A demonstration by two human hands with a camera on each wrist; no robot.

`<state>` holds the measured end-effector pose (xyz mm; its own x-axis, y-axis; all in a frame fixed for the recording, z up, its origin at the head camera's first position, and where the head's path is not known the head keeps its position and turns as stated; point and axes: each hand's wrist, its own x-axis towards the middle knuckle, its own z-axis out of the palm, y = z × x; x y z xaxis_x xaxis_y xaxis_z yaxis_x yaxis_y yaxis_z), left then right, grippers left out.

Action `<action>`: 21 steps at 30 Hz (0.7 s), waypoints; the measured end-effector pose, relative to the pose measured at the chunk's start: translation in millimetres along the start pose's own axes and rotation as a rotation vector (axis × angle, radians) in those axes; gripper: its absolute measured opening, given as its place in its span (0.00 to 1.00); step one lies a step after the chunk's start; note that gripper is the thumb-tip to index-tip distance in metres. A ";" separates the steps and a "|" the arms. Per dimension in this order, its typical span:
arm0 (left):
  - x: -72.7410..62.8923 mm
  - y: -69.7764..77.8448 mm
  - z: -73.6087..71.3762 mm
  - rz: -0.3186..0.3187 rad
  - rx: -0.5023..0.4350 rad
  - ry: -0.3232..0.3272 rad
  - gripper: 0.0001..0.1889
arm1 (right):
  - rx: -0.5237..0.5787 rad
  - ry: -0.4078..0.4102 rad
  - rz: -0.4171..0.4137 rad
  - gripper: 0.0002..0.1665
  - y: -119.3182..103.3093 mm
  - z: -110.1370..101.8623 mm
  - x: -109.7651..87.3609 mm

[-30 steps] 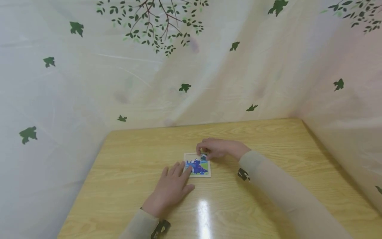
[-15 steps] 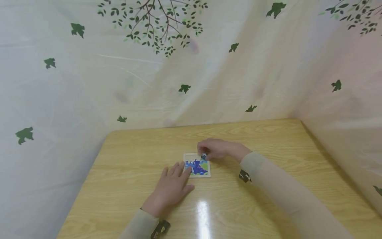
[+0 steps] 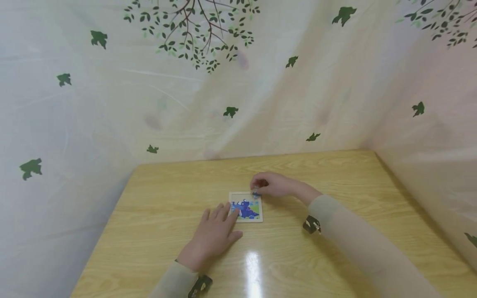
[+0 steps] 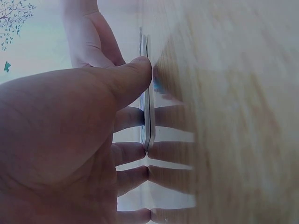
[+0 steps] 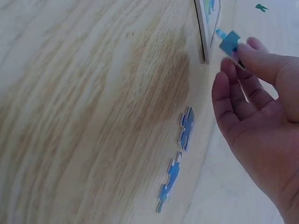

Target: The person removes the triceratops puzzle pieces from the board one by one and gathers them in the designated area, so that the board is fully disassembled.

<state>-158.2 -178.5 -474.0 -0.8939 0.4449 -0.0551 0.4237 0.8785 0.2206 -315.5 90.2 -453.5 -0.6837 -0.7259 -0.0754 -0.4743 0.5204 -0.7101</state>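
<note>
A small framed jigsaw puzzle [image 3: 246, 210] with a blue-purple dinosaur picture lies on the table, its upper strip showing bare backing. My left hand [image 3: 214, 236] rests at its left side, fingers extended, the index fingertip on the picture. In the left wrist view the left thumb [image 4: 135, 77] is near the puzzle's edge. Over the upper right corner, my right hand [image 3: 273, 184] pinches a jigsaw piece [image 5: 230, 43] between thumb and fingers. The piece is tilted and apart from the board in the right wrist view.
Two groups of loose blue jigsaw pieces [image 5: 186, 128] lie on the table near the right hand in the right wrist view; the head view does not show them. A pale cloth [image 3: 179, 103] with printed leaves hangs around the wooden table [image 3: 167, 186].
The right hand has tilted the jigsaw piece up from the puzzle's upper right corner and moved slightly right with it. The left hand has stayed in place.
</note>
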 end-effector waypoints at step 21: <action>-1.8 2.0 -1.1 -0.005 -0.006 -0.004 0.39 | 0.102 0.149 0.055 0.17 6.2 -10.3 -30.3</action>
<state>-155.9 -177.7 -472.4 -0.8953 0.4415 -0.0602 0.4185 0.8796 0.2263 -303.4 120.1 -448.4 -0.7854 -0.6188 -0.0166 -0.3805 0.5037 -0.7756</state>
